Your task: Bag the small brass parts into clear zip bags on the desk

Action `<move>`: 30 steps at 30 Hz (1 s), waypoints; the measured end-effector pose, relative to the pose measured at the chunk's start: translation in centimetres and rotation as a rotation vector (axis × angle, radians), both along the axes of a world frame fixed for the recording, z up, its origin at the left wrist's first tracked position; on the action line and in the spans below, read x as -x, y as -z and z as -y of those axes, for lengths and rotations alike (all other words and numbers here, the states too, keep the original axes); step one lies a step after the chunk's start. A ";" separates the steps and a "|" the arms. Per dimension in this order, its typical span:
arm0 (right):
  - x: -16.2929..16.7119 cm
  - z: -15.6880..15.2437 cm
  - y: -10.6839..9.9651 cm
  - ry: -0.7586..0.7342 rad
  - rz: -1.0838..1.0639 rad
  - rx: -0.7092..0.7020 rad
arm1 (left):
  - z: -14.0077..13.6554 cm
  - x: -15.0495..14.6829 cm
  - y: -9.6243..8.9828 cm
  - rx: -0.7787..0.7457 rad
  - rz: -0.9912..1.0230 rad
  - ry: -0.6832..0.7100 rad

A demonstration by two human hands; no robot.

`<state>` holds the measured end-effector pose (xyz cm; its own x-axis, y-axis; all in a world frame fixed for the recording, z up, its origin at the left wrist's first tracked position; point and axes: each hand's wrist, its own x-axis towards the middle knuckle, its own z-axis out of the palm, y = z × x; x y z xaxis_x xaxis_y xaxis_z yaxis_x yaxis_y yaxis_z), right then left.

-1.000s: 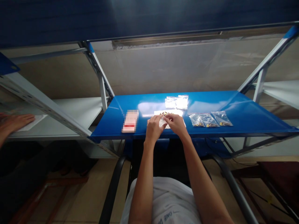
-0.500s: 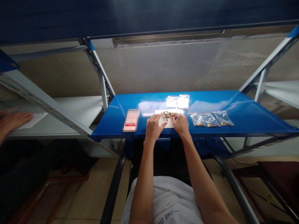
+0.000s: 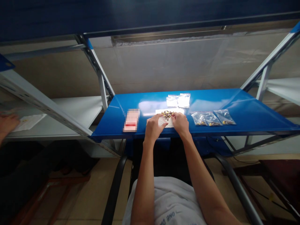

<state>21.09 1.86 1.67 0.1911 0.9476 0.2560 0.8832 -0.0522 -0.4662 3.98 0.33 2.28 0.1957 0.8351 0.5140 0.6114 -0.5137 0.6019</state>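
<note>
A heap of small dark and yellow capsules [image 3: 167,115] lies on a white sheet [image 3: 169,124] near the front edge of the blue table. My left hand [image 3: 153,127] rests at the left side of the heap, its thumb spread away from the curved fingers. From the right, my right hand [image 3: 181,123] reaches to the edge of the capsules with thumb and fingertips close together; what lies between them is too small to make out. Three clear zip bags with capsules inside, one of them the rightmost bag [image 3: 225,117], lie right of my right hand.
More zip bags [image 3: 184,100] shine under the light behind the sheet. A blurred-out pink and white item [image 3: 131,120] lies to the left on the blue table [image 3: 257,115]. At a white shelf on the far left, another person's hand [image 3: 8,123] is beside a white sheet [image 3: 30,121].
Capsules in the heap look a little more spread out between my hands, which have barely shifted. The other person's hand has drawn back leftward, uncovering more of its sheet.
</note>
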 end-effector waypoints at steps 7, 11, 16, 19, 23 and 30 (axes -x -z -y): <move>-1.1 0.3 -1.6 -0.129 -0.306 -0.137 | 0.1 0.0 0.0 0.035 0.023 0.029; -1.4 0.4 -2.1 -0.392 -0.475 0.001 | 0.1 -0.2 -0.2 0.070 0.049 0.047; -1.5 0.6 -2.1 -0.599 -0.571 0.111 | 0.2 -0.2 -0.6 0.107 0.082 0.094; -1.8 1.0 -2.7 -0.641 -0.577 0.144 | 0.2 -0.1 -0.6 0.108 0.088 0.096; -1.8 1.3 -3.1 -0.672 -0.558 0.194 | 0.1 -0.1 -0.4 0.101 0.105 0.095; -1.8 1.1 -3.1 -0.664 -0.573 0.087 | -0.1 0.1 -0.4 0.133 0.240 0.111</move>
